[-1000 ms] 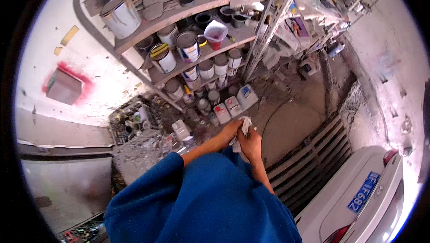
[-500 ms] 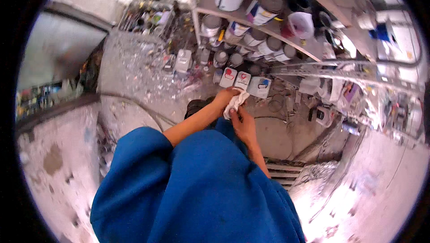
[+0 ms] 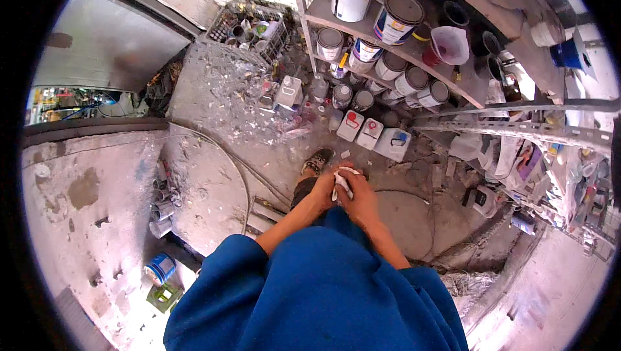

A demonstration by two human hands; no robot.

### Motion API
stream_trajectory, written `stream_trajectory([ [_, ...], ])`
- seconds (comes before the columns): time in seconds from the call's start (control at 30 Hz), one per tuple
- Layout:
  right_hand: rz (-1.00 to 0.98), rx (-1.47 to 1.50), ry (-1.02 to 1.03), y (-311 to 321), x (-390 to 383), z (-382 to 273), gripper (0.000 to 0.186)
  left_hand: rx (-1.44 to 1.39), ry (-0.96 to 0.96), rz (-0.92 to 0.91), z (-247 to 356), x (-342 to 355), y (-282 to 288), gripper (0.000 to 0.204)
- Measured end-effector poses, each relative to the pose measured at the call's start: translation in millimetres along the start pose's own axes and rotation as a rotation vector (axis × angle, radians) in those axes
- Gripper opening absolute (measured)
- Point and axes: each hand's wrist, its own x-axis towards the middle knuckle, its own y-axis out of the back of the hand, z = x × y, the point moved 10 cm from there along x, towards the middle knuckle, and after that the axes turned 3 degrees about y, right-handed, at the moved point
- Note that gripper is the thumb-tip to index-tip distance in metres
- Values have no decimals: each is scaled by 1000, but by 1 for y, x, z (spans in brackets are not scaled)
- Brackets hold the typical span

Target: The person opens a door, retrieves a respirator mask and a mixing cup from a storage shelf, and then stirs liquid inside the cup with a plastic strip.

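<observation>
Head view | left hand (image 3: 321, 191) and right hand (image 3: 358, 201) pressed together, both clamped on white rag (image 3: 341, 183)

Paint cans (image 3: 393, 18) crowd metal shelf (image 3: 323, 15) at top. Three white square jugs (image 3: 370, 134) on floor below shelf. Wire crate (image 3: 249, 28) of bottles upper left. Blue can (image 3: 159, 268) lower left.

Glossy metal paint cans (image 3: 396, 18) (rough concrete floor (image 3: 207, 176)).
</observation>
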Motion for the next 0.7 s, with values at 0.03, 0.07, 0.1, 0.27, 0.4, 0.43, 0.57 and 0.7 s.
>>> stream_trajectory([
  [0.03,-3,-31,-19,3,-8,9,38,-13,4,0,-5,-1,-5,35],
  [0.07,-4,-61,-41,4,-14,17,39,-25,12,0,-8,-3,-9,35],
  [0.1,-11,-68,-46,7,-21,27,38,-33,34,-8,-16,-2,-18,35],
  [0.27,-120,-164,-161,19,-40,54,28,354,27,104,-22,-10,-36,21],
  [0.4,-251,-286,-302,15,-43,57,28,818,18,259,-9,3,-28,23],
  [0.43,-269,-295,-306,16,-41,53,29,954,-7,224,-3,12,-17,24],
  [0.57,-141,-179,-163,24,-31,40,32,963,97,256,-1,12,-25,25],
  [0.7,108,153,-133,55,-43,45,33,997,250,108,-9,19,-60,21],
])
